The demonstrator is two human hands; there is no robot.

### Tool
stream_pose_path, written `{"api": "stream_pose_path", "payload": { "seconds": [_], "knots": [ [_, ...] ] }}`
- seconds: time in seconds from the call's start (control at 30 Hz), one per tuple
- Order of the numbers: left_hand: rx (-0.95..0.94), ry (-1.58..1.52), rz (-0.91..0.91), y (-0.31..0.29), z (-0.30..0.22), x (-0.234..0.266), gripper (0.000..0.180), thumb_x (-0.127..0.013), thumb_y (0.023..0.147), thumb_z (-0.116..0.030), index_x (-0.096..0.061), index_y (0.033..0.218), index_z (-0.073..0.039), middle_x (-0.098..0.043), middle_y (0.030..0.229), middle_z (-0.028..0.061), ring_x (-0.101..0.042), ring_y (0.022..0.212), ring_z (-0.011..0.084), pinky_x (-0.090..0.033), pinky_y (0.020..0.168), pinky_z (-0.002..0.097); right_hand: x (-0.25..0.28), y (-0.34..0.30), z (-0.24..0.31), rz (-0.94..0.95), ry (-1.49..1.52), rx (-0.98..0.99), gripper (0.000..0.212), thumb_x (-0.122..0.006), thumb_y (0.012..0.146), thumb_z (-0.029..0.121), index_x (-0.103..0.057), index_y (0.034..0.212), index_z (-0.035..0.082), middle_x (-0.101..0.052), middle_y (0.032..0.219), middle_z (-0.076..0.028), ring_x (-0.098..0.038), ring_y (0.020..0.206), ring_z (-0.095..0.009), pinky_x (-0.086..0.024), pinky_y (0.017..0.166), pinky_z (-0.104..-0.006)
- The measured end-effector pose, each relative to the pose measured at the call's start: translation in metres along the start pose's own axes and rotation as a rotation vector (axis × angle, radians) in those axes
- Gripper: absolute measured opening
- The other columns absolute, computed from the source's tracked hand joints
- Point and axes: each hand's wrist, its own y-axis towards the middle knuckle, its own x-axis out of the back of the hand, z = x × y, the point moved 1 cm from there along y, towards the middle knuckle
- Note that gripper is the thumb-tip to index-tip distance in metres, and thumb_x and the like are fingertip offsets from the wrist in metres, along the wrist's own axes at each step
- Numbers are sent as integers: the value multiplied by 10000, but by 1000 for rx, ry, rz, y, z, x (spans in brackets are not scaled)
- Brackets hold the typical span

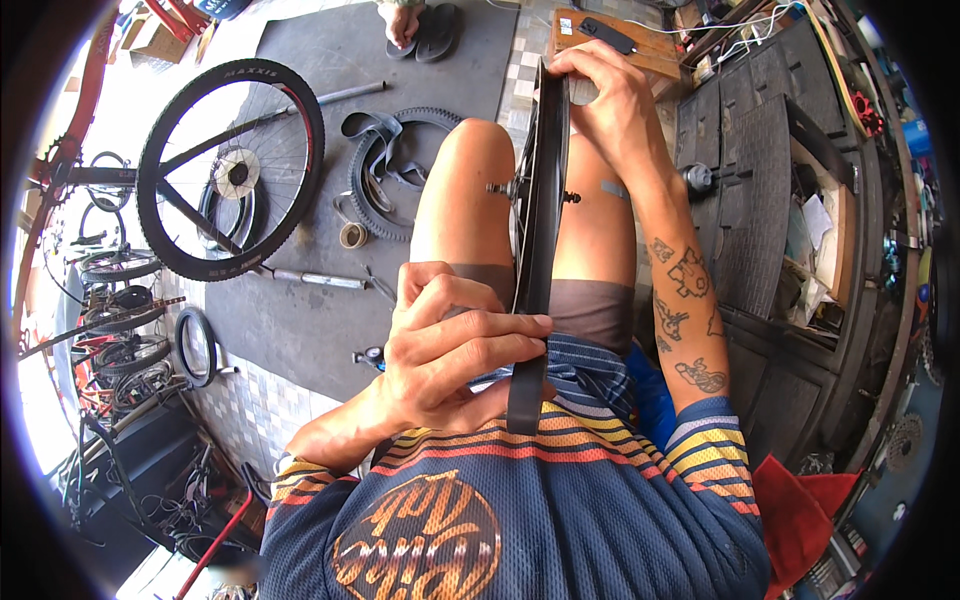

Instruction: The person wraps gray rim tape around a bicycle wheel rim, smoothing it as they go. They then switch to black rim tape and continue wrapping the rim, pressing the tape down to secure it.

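Note:
A bicycle wheel (545, 225) stands edge-on between my bare knees, its axle ends sticking out to each side. A flat black band, perhaps rim tape or a flattened inner tube, runs along its rim, and the band's near end (527, 405) lies against my jersey. My left hand (450, 345) is closed round the near part of the wheel, fingers laid across the band. At the wheel's far edge, my right hand (612, 105) pinches the rim between thumb and fingers. The wheel's side faces are mostly hidden from this angle.
Left of me, a frame with a tyred wheel (310, 150) is held up. A loose tyre (357, 190) with a grey tube (375, 130) and a tape roll (352, 236) lie on the dark mat (290, 345). Another person's hand (402, 22) is far ahead; a dark cabinet (735, 200) stands right.

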Motion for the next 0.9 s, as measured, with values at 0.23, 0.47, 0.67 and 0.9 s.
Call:
{"api": "stream_pose_path", "payload": {
  "seconds": [0.23,0.47,0.67,0.9],
  "knots": [
    [68,-10,6,-9,0,-5,417,-973,743,-303,-840,1091,-115,-876,1161,-12,-677,922,200,-407,949,409,0,-1,-2,1,-13,11,360,-833,765,-79,-790,1099,50,-768,1127,-121,-778,1021,-351,-636,907,-417],
    [77,0,-5,-13,4,-13,358,-919,780,-284,-839,1052,-67,-888,1102,41,-657,860,217,-419,871,412,2,-1,0,-5,-11,5,345,-834,778,-72,-789,1099,47,-769,1096,-124,-781,1016,-352,-635,898,-424],
    [118,9,12,-17,7,-17,366,-907,774,-277,-848,1059,-57,-889,1111,45,-656,859,211,-424,892,408,3,-2,1,-1,-17,14,345,-836,781,-63,-792,1103,53,-772,1100,-122,-780,1021,-354,-635,902,-426],
    [155,9,17,-20,8,-22,365,-899,770,-267,-850,1062,-54,-891,1111,52,-665,868,209,-430,913,402,6,-2,1,34,-45,-35,265,-912,870,62,-802,1109,30,-800,1125,-83,-803,1079,-280,-619,978,-369]
  ]
}}
